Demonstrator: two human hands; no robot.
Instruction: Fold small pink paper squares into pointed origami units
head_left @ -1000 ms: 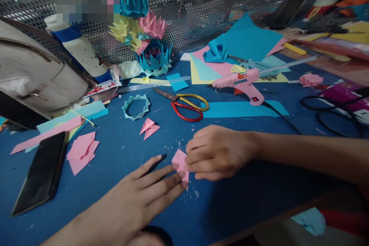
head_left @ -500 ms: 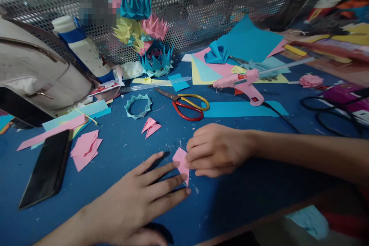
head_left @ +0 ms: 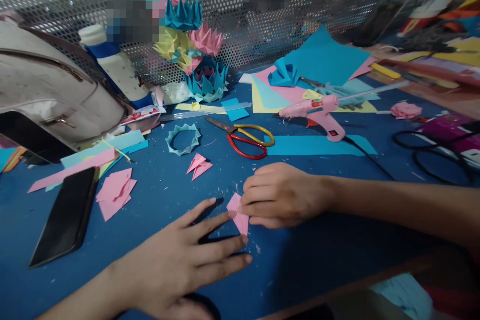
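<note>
A small pink folded paper piece (head_left: 237,214) lies on the blue table (head_left: 157,200) between my hands. My right hand (head_left: 279,195) is curled over its right edge, fingertips pinching and pressing the paper. My left hand (head_left: 180,260) lies flat on the table with fingers stretched out, the fingertips touching the paper's left and lower edge. Part of the paper is hidden under my right fingers.
Another folded pink piece (head_left: 198,166), a teal paper ring (head_left: 183,139), red-and-yellow scissors (head_left: 243,139), a pink glue gun (head_left: 318,112) with its cord, a black phone (head_left: 65,217), pink paper scraps (head_left: 114,192), stacked paper crowns (head_left: 198,55), a glue bottle (head_left: 116,67) and a bag (head_left: 48,95).
My left hand's fingers slid a little down and right along the paper. My right hand stayed pressed on the paper. The view shifted slightly.
</note>
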